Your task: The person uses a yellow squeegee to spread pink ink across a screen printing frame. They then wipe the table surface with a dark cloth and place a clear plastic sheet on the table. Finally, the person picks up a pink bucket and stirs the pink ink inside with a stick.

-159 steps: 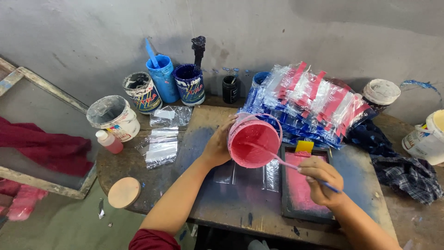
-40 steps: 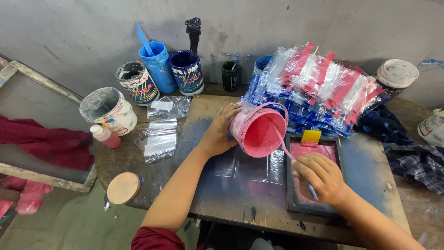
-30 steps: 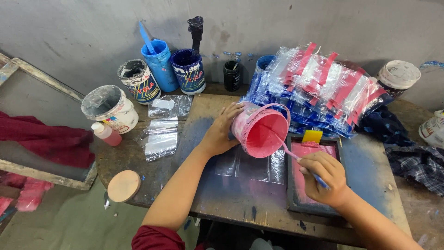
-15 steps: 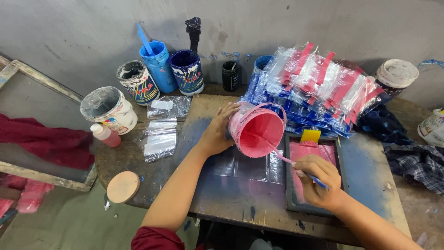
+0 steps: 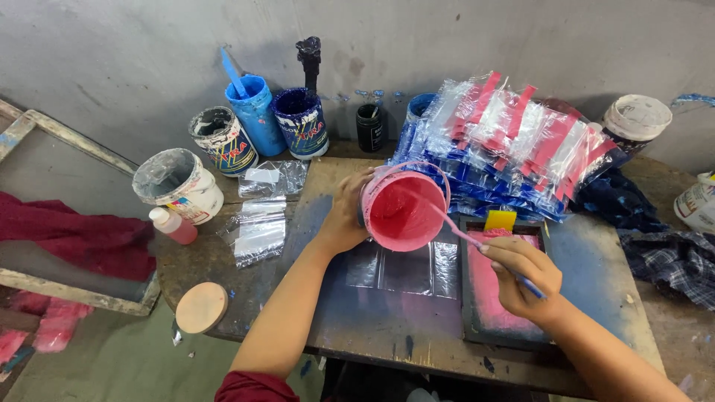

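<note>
Over the table | left hand point(image 5: 344, 216) grasps tilted pink plastic paint bucket point(image 5: 402, 210), fingers partly hidden | right hand point(image 5: 521, 274) clenched on thin pink-coated stirring stick point(image 5: 456, 232), far tip hard to make out.

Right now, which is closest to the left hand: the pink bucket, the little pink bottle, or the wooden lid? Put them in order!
From the left hand:
1. Pink bucket, held, just right of it.
2. Pink bottle, off to the left.
3. Wooden lid, lower left, at the table edge.
</note>
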